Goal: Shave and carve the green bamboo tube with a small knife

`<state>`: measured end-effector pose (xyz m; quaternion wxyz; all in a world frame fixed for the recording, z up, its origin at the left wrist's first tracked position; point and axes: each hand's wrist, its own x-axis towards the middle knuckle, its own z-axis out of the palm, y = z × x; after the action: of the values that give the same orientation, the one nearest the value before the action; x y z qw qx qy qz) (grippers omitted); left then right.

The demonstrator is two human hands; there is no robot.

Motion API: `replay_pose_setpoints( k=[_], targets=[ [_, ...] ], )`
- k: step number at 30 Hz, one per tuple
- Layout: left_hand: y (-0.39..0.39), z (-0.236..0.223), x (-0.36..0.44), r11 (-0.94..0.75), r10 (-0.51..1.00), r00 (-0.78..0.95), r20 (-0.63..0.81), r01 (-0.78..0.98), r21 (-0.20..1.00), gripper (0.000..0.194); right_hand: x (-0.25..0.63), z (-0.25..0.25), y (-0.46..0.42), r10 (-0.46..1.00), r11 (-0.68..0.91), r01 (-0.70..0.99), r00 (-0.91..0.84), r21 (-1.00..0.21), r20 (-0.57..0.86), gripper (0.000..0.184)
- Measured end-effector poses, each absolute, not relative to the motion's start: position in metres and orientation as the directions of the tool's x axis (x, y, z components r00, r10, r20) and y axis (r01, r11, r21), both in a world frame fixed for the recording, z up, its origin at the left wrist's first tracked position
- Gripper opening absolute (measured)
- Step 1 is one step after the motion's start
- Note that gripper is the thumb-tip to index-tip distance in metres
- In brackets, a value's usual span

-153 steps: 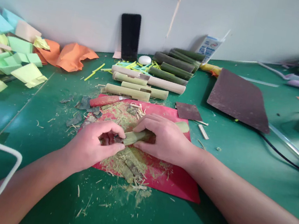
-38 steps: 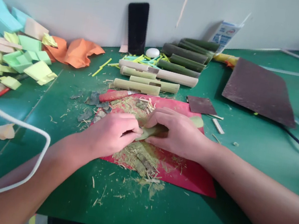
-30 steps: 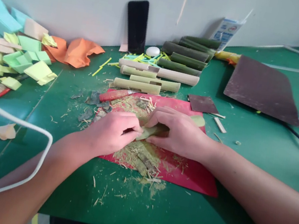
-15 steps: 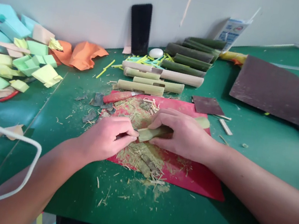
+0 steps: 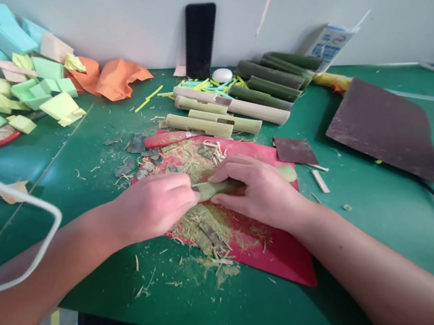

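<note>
My right hand is wrapped round a short green bamboo piece and holds it level over a red sheet. At its left end, my left hand is closed in a pinch on a small dark piece of what looks like sandpaper. Most of that piece is hidden by the fingers. Pale green dust and shavings cover the red sheet under both hands. A tool with a red handle lies at the sheet's upper left.
Several cut bamboo pieces lie in rows behind the hands. A phone leans on the wall near a white egg-shaped object. Brown sheets lie to the right, folded paper to the left. A white wire frame stands front left.
My left hand has rolled over and moved slightly at the bamboo's end, so less of the dark piece shows. The right hand keeps its hold. The whole view has shifted slightly.
</note>
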<state>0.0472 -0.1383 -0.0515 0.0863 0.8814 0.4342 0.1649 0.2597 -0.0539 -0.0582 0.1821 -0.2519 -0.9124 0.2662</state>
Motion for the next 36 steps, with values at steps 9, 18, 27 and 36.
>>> replay_pose_setpoints(
  k=[9,18,27,36],
  targets=[
    [-0.139,-0.055,0.051,-0.617,0.783,0.560,0.270,0.754,0.226,0.018,0.260,-0.059,-0.053,0.507,0.779,0.322,-0.828,-0.539,0.238,0.019],
    [-0.135,-0.056,0.046,-0.610,0.788,0.478,0.388,0.694,0.382,0.012,0.267,-0.058,-0.051,0.467,0.839,0.334,-0.847,-0.429,0.253,0.027],
    [-0.136,-0.054,0.050,-0.386,0.912,0.244,0.329,0.781,0.490,0.019,0.268,-0.059,-0.046,0.499,0.837,0.391,-0.832,-0.383,0.241,0.028],
    [-0.135,-0.054,0.056,-0.322,0.936,0.147,0.319,0.724,0.610,0.015,0.267,-0.060,-0.046,0.498,0.831,0.367,-0.825,-0.418,0.267,0.023]
  ],
)
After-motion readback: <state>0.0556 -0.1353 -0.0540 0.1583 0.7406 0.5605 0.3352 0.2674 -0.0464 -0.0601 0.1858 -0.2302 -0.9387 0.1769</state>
